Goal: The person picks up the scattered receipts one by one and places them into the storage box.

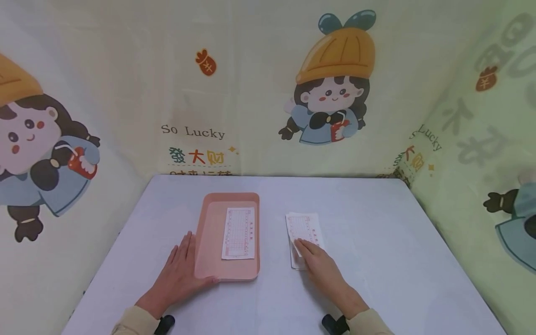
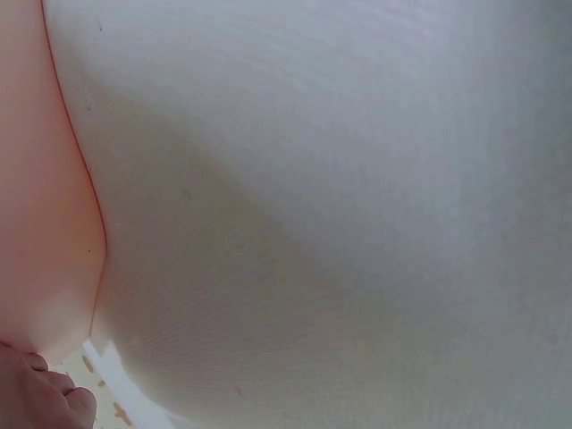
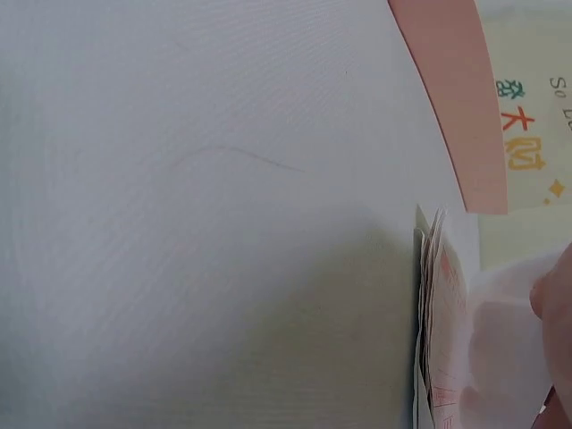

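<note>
A pink tray (image 1: 209,232) holds a white printed form slip (image 1: 237,232) with red lines, lying toward its right side. My left hand (image 1: 177,274) rests along the tray's left edge, fingers straight, thumb at the near left corner. Right of the tray is a small stack of similar form slips (image 1: 303,225). My right hand (image 1: 324,272) is at the stack's near half, its fingertips pinching the top slip, whose near left part stands off those below. In the right wrist view, the stack's edges (image 3: 427,331) look slightly fanned. The right thumb is hidden in the head view.
The white table (image 1: 377,232) is bordered by a pale cloth backdrop (image 1: 259,93) with cartoon figures and lettering. Black wrist straps (image 1: 335,323) show at both cuffs. The tray's pink side (image 3: 465,116) rises beyond the stack in the right wrist view.
</note>
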Demonstrator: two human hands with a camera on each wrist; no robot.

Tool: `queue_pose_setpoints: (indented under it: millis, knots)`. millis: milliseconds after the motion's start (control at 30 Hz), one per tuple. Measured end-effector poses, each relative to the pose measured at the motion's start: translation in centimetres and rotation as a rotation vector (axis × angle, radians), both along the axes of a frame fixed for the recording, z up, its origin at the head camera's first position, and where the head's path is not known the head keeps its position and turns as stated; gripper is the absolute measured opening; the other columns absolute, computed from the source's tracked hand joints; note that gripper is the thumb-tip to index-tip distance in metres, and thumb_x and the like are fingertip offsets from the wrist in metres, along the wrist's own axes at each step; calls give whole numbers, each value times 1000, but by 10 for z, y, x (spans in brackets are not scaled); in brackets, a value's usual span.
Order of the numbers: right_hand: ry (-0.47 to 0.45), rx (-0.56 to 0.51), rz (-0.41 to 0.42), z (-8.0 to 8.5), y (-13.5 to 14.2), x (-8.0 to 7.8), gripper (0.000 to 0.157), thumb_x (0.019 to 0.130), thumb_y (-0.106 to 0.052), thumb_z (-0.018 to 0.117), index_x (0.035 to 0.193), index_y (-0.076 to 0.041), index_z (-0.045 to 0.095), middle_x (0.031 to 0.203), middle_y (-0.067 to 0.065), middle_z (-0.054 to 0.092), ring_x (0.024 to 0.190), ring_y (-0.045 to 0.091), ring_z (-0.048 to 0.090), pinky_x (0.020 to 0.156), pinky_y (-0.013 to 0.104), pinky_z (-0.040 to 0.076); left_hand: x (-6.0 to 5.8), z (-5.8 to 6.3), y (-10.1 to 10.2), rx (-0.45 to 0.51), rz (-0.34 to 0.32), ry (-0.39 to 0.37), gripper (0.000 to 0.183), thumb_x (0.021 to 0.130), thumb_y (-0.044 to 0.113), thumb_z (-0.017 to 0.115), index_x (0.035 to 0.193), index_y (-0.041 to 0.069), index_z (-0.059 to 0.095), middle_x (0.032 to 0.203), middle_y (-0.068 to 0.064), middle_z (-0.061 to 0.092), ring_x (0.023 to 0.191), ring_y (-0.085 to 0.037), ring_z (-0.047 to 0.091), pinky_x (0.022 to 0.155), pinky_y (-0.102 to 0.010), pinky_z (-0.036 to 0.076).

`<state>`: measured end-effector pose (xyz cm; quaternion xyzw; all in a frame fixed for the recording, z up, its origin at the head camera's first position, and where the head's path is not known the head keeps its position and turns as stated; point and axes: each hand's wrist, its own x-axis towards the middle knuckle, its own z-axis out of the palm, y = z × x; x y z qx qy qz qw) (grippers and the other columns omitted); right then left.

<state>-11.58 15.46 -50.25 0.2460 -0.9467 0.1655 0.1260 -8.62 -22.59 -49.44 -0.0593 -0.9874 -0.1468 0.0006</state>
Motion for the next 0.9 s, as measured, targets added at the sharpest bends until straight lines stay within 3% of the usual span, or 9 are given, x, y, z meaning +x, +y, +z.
queue_pose_setpoints:
  millis: [167, 500, 700, 900]
  knots:
    - [-3, -21, -22, 2, 1, 1, 49, 88, 6, 65, 135, -6, 57, 126, 13, 66, 116, 29, 65, 95, 41, 56, 1, 1, 1, -1, 6, -1, 135, 68, 85, 62, 154, -8, 13, 161, -27, 17, 147, -41, 22, 119, -64, 20]
    - [-169, -13, -57, -1, -2, 2, 47, 96, -5, 61, 142, -5, 50, 137, 15, 60, 127, 30, 58, 103, 42, 51, -1, 0, 0, -7, 8, -7, 135, 68, 86, 60, 154, -7, 12, 161, -27, 17, 148, -41, 22, 119, -64, 21]
    - [-161, 18, -51, -5, -1, 2, 41, 96, -6, 62, 137, -1, 56, 138, 15, 59, 129, 30, 57, 103, 41, 50, -1, -2, -1, -2, -4, 17, 134, 70, 84, 62, 154, -7, 13, 162, -27, 17, 148, -41, 21, 118, -63, 21]
    - [-107, 79, -59, -6, -1, 2, 49, 88, 2, 69, 136, 0, 57, 140, 12, 58, 129, 28, 57, 103, 39, 51, -1, -3, -1, 0, -8, 19, 133, 70, 83, 62, 154, -7, 13, 162, -26, 17, 148, -40, 21, 118, -63, 22]
